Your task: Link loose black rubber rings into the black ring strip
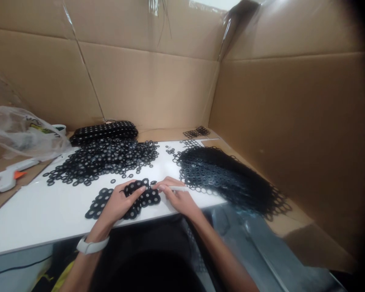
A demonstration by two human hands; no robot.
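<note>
My left hand is closed on a black mesh panel made of joined rings with pale centres. Its thumb presses on the upper edge, and part of the panel is hidden under the hand. Close by on the right, my right hand pinches a slim white stick-like tool. The tool's tip meets the panel's right end, too small to make out clearly. Behind the hands lies a heap of loose black rings.
A rolled dotted black mesh lies at the back. To the right is a large pile of black ring netting. A white glue gun and a clear plastic bag are on the left. Cardboard walls enclose the white table.
</note>
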